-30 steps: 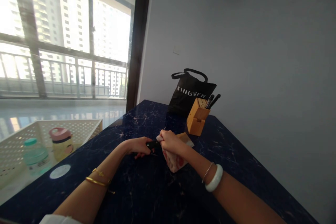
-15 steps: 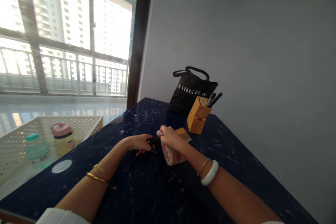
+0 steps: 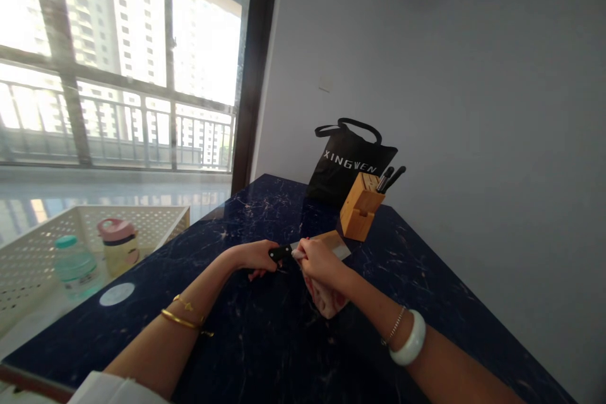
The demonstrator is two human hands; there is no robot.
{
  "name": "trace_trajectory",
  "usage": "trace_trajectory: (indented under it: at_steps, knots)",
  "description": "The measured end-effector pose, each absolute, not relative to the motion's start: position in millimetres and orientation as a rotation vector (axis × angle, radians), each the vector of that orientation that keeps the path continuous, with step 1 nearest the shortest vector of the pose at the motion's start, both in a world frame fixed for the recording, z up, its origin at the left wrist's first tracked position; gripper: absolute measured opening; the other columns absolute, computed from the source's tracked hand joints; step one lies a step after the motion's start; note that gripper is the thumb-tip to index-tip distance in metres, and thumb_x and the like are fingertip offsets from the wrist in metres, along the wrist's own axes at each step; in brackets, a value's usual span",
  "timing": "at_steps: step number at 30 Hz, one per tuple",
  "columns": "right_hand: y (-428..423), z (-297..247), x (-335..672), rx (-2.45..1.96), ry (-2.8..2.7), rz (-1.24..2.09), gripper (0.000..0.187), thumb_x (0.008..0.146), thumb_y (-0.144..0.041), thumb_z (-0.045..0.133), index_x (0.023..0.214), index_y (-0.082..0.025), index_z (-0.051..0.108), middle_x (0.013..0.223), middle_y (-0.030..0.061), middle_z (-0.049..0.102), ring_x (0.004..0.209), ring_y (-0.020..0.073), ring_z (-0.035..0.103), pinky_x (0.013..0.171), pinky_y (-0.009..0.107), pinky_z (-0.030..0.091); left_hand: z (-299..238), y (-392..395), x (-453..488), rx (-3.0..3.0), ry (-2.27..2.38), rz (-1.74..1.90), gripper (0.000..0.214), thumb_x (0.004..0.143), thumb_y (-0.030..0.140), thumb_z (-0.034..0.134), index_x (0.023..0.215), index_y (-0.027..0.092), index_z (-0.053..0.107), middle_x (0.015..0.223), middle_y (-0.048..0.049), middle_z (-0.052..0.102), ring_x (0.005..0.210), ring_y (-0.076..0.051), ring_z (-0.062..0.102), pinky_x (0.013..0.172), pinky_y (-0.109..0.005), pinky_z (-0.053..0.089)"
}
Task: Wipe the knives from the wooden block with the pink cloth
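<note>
My left hand (image 3: 255, 257) is closed round the black handle of a knife (image 3: 280, 253) that lies low over the dark marble table (image 3: 265, 341). The knife's broad blade (image 3: 336, 245) points away toward the wooden knife block (image 3: 360, 206). My right hand (image 3: 319, 262) is closed on a white cloth with red spots (image 3: 326, 298), pressed against the blade just past the handle. The cloth hangs below my right hand onto the table.
A black tote bag (image 3: 351, 161) stands behind the knife block against the grey wall. Left of the table, a white perforated basket (image 3: 156, 218) holds a clear bottle (image 3: 76, 268) and a yellow cup with a pink lid (image 3: 118, 246). A white round sticker (image 3: 117, 294) lies on the table.
My right hand with the cloth has slid back toward me along the blade, so more of the blade shows. My left hand keeps hold of the handle.
</note>
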State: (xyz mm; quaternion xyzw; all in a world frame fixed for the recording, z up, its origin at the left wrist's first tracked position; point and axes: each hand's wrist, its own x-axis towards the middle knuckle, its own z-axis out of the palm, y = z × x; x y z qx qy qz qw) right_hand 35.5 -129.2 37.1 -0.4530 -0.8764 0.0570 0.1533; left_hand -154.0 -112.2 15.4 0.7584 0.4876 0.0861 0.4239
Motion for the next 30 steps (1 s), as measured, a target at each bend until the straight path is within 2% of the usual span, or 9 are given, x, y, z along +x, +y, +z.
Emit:
trace_trajectory:
  at_steps: [8,17,22,26,30]
  knots:
    - [-144.3,32.2,52.1,-1.269,-2.499,0.234,0.013,0.07,-0.004,0.042,0.067,-0.017,0.044,0.071,0.0016,0.057,0.066,0.0114,0.05,0.057,0.02,0.03,15.2,-112.3,-153.6,1.898,1.213,0.227,0.034,0.056,0.014,0.044,0.09,0.017,0.049,0.043,0.0076,0.044,0.032,-0.008,0.042,0.029,-0.016,0.036]
    - [-151.7,21.4,60.7,-1.301,-2.569,0.07,0.014,0.069,-0.004,0.042,0.074,-0.016,0.046,0.077,0.0041,0.056,0.07,0.0126,0.05,0.061,0.021,0.031,17.8,-114.8,-153.9,1.872,1.196,0.25,0.032,0.058,0.016,0.045,0.09,0.018,0.049,0.044,0.0081,0.044,0.032,-0.007,0.04,0.028,-0.016,0.034]
    - [-132.6,21.9,67.7,-1.485,-2.491,-0.019,0.01,0.071,-0.006,0.043,0.073,-0.015,0.048,0.072,0.005,0.057,0.065,0.0125,0.05,0.057,0.022,0.03,18.9,-115.8,-153.5,1.866,1.207,0.256,0.032,0.057,0.016,0.044,0.089,0.018,0.047,0.044,0.0084,0.043,0.032,-0.007,0.04,0.028,-0.016,0.035]
    - [-111.4,23.2,83.1,-1.643,-2.367,-0.003,0.006,0.074,-0.011,0.047,0.074,-0.014,0.052,0.072,0.006,0.059,0.068,0.014,0.052,0.058,0.022,0.031,19.4,-116.3,-153.7,1.871,1.204,0.258,0.033,0.057,0.016,0.044,0.09,0.017,0.047,0.045,0.0086,0.043,0.032,-0.007,0.039,0.029,-0.016,0.034]
    - [-99.5,22.4,100.9,-1.706,-2.279,0.034,0.011,0.078,-0.016,0.047,0.075,-0.014,0.057,0.072,0.007,0.06,0.072,0.0155,0.054,0.06,0.022,0.033,21.8,-118.2,-153.2,1.852,1.195,0.27,0.032,0.058,0.016,0.044,0.09,0.017,0.047,0.044,0.0091,0.042,0.032,-0.007,0.038,0.029,-0.016,0.034]
